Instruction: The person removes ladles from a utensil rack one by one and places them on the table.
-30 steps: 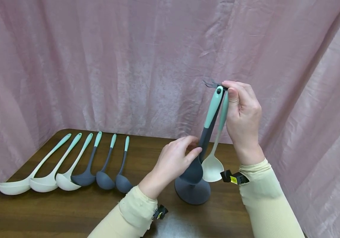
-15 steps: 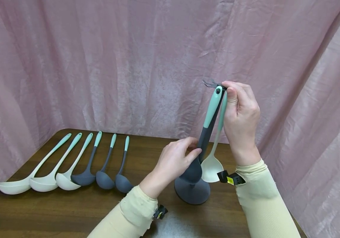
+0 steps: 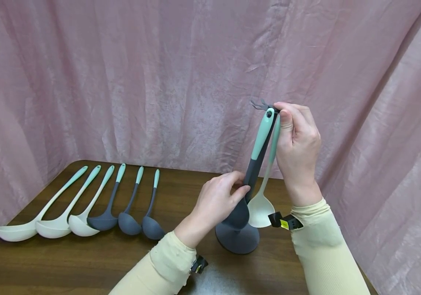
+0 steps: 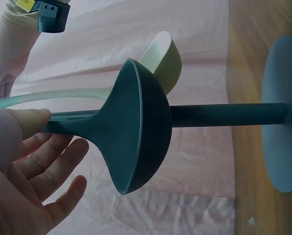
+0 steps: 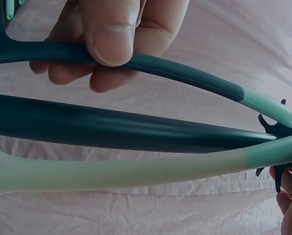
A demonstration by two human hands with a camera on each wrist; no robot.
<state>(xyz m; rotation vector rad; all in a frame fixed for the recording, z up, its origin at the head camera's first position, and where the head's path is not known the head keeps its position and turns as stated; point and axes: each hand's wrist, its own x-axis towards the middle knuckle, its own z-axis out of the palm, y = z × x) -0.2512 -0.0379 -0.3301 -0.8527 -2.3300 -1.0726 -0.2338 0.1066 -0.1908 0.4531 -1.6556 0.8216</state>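
Observation:
My left hand [image 3: 216, 196] pinches the dark grey ladle [image 3: 239, 215] between thumb and fingers, low on the handle just above its bowl. This ladle's mint handle end rises to a hook at the top of the utensil stand [image 3: 237, 242], its hole on the hook. With thumb and fingertips, my right hand [image 3: 299, 137] grips the stand's hooked crown [image 3: 259, 105]. A cream ladle [image 3: 261, 209] with a mint handle hangs from the stand on the right, beside that hand. In the right wrist view, the stand's post [image 5: 126, 125] runs between both handles.
On the brown table [image 3: 181, 192], a row of several ladles lies at the left, handles pointing away. Cream ones [image 3: 53, 229] are farthest left, dark grey ones [image 3: 129, 224] nearer the stand. Pink curtains [image 3: 195, 82] hang behind and to the right.
My right hand and forearm have shifted slightly left, and the stand's top with the ladle handles has moved a little left too. My left hand keeps its hold on the dark ladle.

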